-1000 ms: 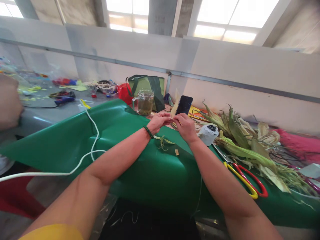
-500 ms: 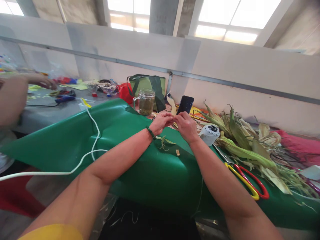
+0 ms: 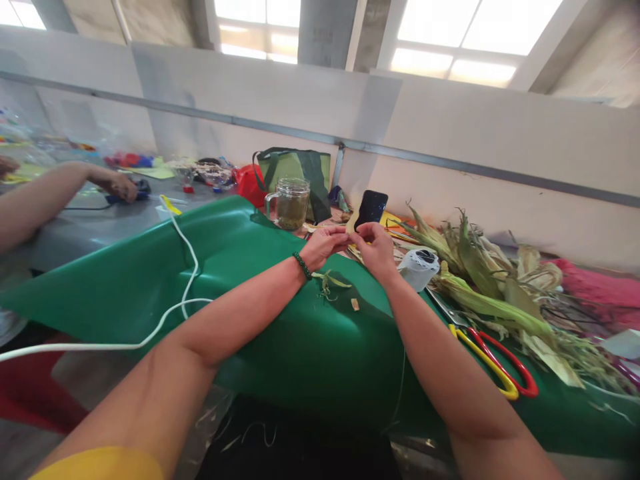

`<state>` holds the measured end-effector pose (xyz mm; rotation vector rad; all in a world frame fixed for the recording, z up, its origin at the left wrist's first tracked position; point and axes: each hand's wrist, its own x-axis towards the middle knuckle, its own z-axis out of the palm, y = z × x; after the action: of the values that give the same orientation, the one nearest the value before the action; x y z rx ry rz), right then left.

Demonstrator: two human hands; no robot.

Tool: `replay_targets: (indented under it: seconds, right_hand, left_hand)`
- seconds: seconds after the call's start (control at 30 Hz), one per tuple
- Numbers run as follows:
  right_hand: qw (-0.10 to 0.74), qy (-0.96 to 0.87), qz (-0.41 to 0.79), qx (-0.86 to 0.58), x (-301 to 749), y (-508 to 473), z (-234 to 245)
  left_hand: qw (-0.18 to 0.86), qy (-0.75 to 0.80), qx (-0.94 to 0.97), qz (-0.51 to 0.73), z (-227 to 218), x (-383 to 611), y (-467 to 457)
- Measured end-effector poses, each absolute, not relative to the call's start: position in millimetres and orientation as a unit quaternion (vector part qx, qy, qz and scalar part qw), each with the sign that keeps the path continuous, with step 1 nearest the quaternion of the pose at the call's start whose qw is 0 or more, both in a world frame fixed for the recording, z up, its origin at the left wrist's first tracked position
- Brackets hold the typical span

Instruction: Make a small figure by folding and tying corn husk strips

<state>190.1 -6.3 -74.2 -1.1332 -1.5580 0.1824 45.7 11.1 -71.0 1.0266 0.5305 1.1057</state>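
Observation:
My left hand [image 3: 323, 244] and my right hand [image 3: 376, 248] meet over the green sheet [image 3: 210, 280], fingertips pinched together on a thin pale strip of corn husk [image 3: 354, 235] that is mostly hidden between them. A beaded bracelet [image 3: 301, 265] sits on my left wrist. A small husk scrap [image 3: 330, 283] lies on the sheet just below my hands. A black phone [image 3: 371, 208] leans upright right behind them.
A glass mug [image 3: 289, 203], a green bag [image 3: 295, 170], a white spool [image 3: 419, 267], a pile of corn husks [image 3: 480, 287] and red-and-yellow scissors [image 3: 493, 363] lie around. A white cable [image 3: 185, 267] crosses the sheet. Another person's hand [image 3: 117, 185] rests on the grey table at left.
The husk strip that stood up between my hands is now lowered and hidden by my fingers. The other person's arm has reached further right across the grey table.

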Motion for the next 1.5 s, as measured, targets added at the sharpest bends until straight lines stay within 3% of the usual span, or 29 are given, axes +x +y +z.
replay_targets:
  seconds: [0.13, 0.33, 0.77, 1.07, 1.3, 1.5]
  right_hand:
    - [0.58, -0.636, 0.173, -0.479, 192.7, -6.0, -73.7]
    - [0.566, -0.655, 0.093, -0.492, 198.0, -8.1, -69.3]
    - [0.519, -0.68, 0.136, -0.5, 193.1, -14.3, -66.2]
    - [0.566, -0.612, 0.276, -0.478, 195.8, -18.1, -63.6]
    - [0.582, -0.56, 0.374, -0.456, 193.0, -21.6, -59.8]
    - [0.592, -0.544, 0.393, -0.447, 192.1, -17.9, -63.9]
  left_hand:
    - [0.695, 0.239, 0.468, 0.491, -71.4, 45.2, 10.7]
    - [0.68, 0.238, 0.503, 0.478, -68.1, 44.2, 6.9]
    - [0.584, 0.33, 0.581, 0.461, -65.5, 44.1, 5.9]
    - [0.559, 0.299, 0.613, 0.471, -64.3, 44.2, 4.3]
    - [0.637, 0.273, 0.579, 0.428, -63.5, 39.8, 6.3]
    - [0.636, 0.253, 0.598, 0.417, -64.3, 37.6, 11.8]
